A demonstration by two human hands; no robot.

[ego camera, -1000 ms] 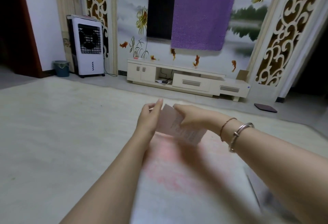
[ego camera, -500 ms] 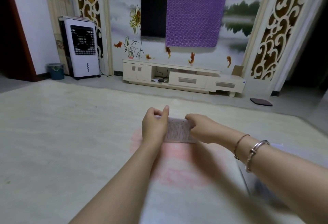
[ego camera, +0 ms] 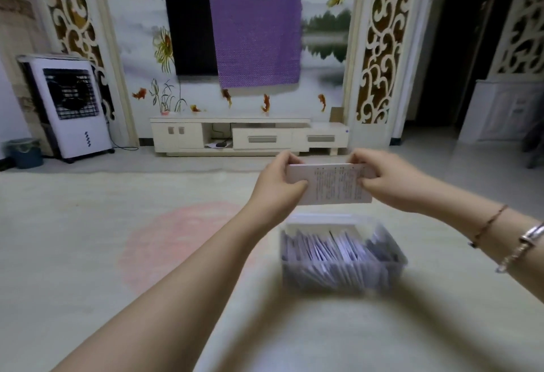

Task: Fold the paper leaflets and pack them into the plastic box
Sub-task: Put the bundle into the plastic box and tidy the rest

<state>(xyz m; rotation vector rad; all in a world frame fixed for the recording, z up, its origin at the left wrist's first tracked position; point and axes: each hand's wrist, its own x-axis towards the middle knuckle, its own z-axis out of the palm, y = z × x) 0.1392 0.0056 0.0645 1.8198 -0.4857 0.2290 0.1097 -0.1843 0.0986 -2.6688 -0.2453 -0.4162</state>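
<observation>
- Holding the folded leaflet [ego camera: 332, 184] in mid-air were both hands, paper up above the plastic box [ego camera: 341, 254], not touching it.
- left hand [ego camera: 279, 178] pinched the leaflet's 9 o'clock end, thumb on the near face, fingers curled behind.
- right hand [ego camera: 388, 180] gripped the 3 o'clock end, fingers curled over the top edge, thumb on the printed face.
- leaflet was roughly level, printed text facing the camera.
- plastic box sat on the pale table [ego camera: 88, 239] at 6 o'clock from the leaflet, open-topped, packed with upright folded leaflets [ego camera: 332, 249]; blurred.
- bracelets [ego camera: 512, 242] on the right wrist.
- pink round mark [ego camera: 182, 233] on the table at 9 o'clock from the box.
- far side: TV cabinet [ego camera: 247, 136] at 12 o'clock, purple cloth [ego camera: 256, 40] draped over the TV [ego camera: 191, 33], air cooler [ego camera: 69, 106] at 10 o'clock, bin [ego camera: 25, 152] beside it.
</observation>
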